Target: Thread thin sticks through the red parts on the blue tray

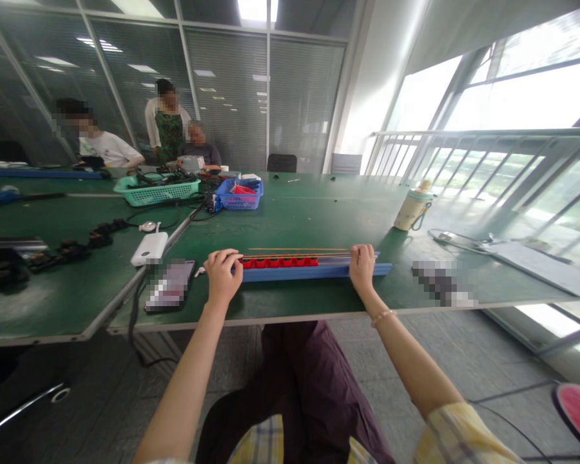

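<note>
At the centre of the frame, the left hand (pixel 225 274) is curled over the left end of a long blue rail (pixel 314 272), fingers bent down onto it, and the right hand (pixel 362 265) is closed around the rail near its other end, a beaded bracelet (pixel 383 316) on that wrist. Between the hands, a row of red pieces (pixel 280 262) sits in the rail, starting beside the left hand and stopping short of the right. Thin, light-brown strips (pixel 299 249) run lengthwise just above the red pieces, from one hand to the other. Left of the left hand, a phone (pixel 171 285) lies on the green bench (pixel 294 222), with a white power bank (pixel 149 249) just above it. To the right of the right hand is a blurred-out dark object (pixel 437 281), and further up stands a cream bottle (pixel 412 209). In the upper left, a teal basket (pixel 159 191) and a blue basket (pixel 240 196) sit near three people.
</note>
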Demonstrator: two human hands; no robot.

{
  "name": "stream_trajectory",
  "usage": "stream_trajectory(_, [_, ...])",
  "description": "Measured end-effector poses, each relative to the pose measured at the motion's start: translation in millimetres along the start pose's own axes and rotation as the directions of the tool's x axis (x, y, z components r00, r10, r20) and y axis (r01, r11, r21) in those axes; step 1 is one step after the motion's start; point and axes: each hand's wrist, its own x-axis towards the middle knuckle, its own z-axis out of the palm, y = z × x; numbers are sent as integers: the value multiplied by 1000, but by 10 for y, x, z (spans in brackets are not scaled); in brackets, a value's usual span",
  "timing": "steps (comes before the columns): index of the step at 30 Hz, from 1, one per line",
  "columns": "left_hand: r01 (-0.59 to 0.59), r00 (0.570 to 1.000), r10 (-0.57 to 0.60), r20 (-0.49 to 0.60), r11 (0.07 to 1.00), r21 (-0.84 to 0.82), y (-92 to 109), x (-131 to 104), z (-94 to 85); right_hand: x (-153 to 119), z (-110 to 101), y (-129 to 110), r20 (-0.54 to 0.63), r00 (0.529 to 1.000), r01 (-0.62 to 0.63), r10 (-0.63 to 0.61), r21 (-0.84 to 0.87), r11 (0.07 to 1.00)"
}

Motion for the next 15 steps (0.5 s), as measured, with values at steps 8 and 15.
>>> stream_trajectory(8, [28,1000,-28,0,999,-20,4,1,-7,-3,32,-36,56,997,55,-53,-25,998])
stream_trajectory(15, [26,1000,-26,7,1000,-3,8,2,-17,-8,45,-80,56,997,53,-53,0,999])
